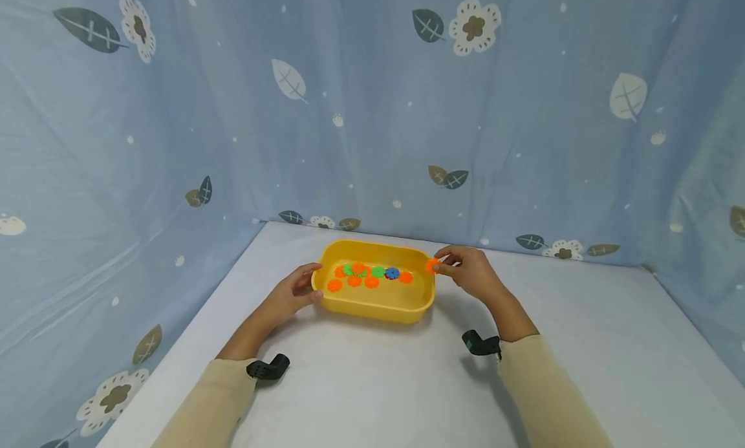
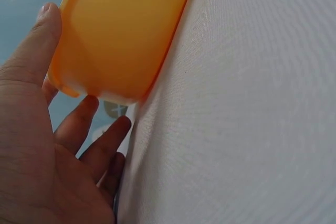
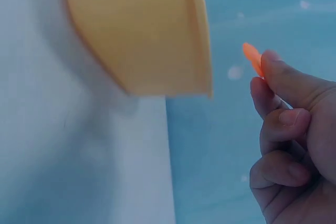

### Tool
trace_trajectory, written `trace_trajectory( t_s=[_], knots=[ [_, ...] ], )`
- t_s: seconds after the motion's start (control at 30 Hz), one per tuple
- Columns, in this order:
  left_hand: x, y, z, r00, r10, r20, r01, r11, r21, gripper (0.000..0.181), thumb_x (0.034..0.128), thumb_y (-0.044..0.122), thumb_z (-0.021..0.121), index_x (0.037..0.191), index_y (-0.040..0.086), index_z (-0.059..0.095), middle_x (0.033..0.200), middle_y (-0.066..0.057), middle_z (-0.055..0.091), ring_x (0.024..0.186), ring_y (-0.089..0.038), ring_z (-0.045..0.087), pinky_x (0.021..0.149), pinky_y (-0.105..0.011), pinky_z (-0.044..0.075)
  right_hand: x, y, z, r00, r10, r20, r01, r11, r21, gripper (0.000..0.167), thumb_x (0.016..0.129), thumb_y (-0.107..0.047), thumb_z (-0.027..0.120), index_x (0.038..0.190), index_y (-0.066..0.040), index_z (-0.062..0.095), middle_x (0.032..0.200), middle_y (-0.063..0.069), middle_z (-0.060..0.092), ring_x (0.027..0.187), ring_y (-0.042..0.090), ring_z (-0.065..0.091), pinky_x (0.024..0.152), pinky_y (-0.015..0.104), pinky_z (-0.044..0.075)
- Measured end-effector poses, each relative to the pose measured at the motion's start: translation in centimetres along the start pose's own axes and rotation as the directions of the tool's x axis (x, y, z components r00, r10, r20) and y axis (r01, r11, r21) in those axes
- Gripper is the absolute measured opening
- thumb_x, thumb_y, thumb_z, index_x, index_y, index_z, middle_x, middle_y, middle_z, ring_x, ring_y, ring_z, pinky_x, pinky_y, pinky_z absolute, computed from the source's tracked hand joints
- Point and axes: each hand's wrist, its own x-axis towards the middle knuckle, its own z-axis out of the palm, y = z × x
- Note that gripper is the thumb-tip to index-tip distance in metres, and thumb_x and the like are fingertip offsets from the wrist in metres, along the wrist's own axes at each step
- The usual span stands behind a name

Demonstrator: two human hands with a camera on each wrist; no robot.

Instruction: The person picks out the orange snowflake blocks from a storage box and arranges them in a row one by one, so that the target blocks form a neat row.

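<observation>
A yellow basin (image 1: 372,310) stands on the white table with several orange and green flower-shaped pieces and a blue piece (image 1: 392,273) inside. At its left end is my left hand (image 1: 291,296), thumb and fingertips against the rim. In the left wrist view the thumb of the left hand (image 2: 68,145) lies along the basin (image 2: 121,35) and the other fingers are loosely bent beside its end. My right hand (image 1: 473,275) pinches an orange piece (image 1: 432,265) at the right rim. The right wrist view shows this orange piece (image 3: 253,57) between thumb and forefinger of the right hand (image 3: 294,135).
The white table (image 1: 349,383) spreads around the basin. Behind it and at both sides hangs a blue curtain (image 1: 361,112) with leaf and flower prints. Black devices (image 1: 269,368) are worn on both wrists over beige sleeves (image 1: 547,390).
</observation>
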Motion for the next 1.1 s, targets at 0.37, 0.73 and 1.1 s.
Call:
trace_trajectory(
  t_s=[0.37,0.73,1.1],
  knots=[
    [-0.5,0.2,0.1,1.000,-0.016,-0.011,0.016,1.000,-0.009,0.068,0.0863,0.038,0.074,0.145,0.024,0.043,0.146,-0.015,0.046,0.133,-0.033,0.042,0.109,-0.057,0.027,-0.7,3.3,-0.3,0.998,0.058,-0.019,-0.059,0.998,-0.026,0.027,0.089,-0.025,0.073,0.112,-0.012,0.067,0.094,0.007,0.068,0.064,0.023,0.055,0.056,0.031,0.048],
    [-0.5,0.0,-0.1,1.000,-0.006,-0.002,0.006,1.000,-0.016,0.069,0.0856,0.039,0.075,0.145,0.025,0.043,0.146,-0.014,0.045,0.133,-0.033,0.043,0.109,-0.058,0.026,-0.8,5.6,0.0,0.994,0.106,0.041,-0.102,0.992,-0.078,0.021,0.091,-0.013,0.070,0.111,-0.009,0.068,0.092,0.007,0.067,0.065,0.021,0.056,0.058,0.029,0.049],
    [-0.1,0.1,-0.2,1.000,0.025,0.016,-0.025,0.999,-0.044,0.067,0.0881,0.033,0.073,0.146,0.020,0.042,0.144,-0.017,0.047,0.127,-0.034,0.049,0.107,-0.057,0.031,-0.4,6.3,0.2,0.983,0.145,0.116,-0.126,0.980,-0.153,0.021,0.090,-0.016,0.070,0.109,-0.008,0.069,0.087,0.006,0.063,0.067,0.021,0.055,0.059,0.030,0.049]
  ],
)
